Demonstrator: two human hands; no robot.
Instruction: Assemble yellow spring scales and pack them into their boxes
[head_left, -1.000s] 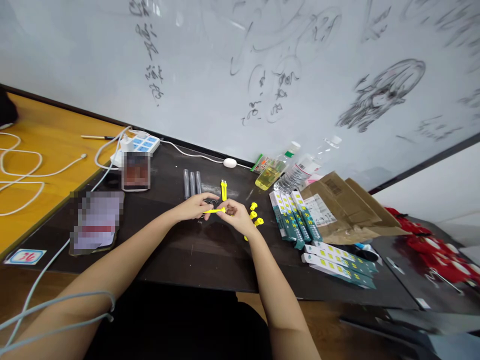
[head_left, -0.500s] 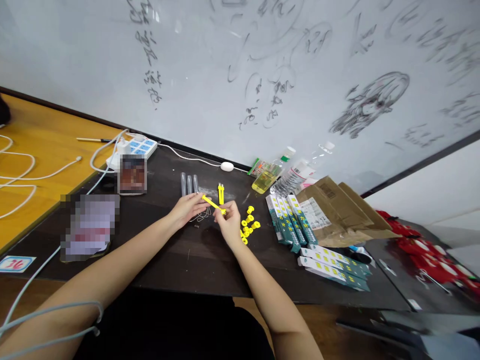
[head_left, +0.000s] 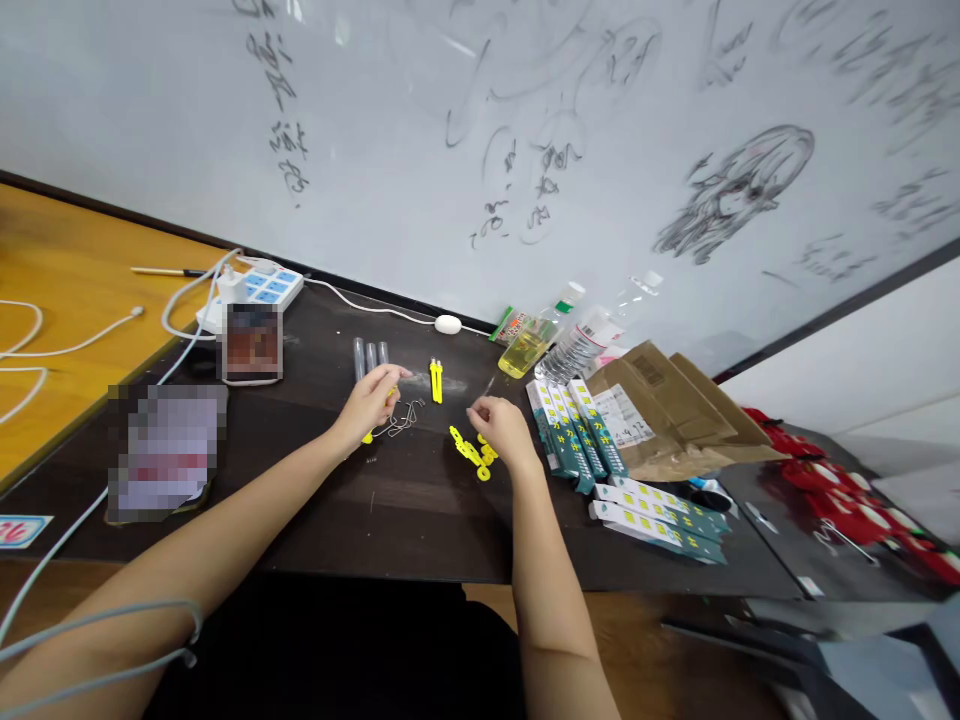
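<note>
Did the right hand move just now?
Yes: the right hand has shifted rightward, away from the left hand with its yellow strip, nearer the green boxes.

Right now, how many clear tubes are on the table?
3 clear tubes lie side by side just beyond the left hand, which grips a yellow strip. None looks hidden.

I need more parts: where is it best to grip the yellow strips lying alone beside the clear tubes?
Pinch the yellow strips across their narrow width at mid-length, coming straight down from above. They lie flat on the table, long axis toward the whiteboard, with bare surface along both long sides, so a pinch probably fits there.
</note>
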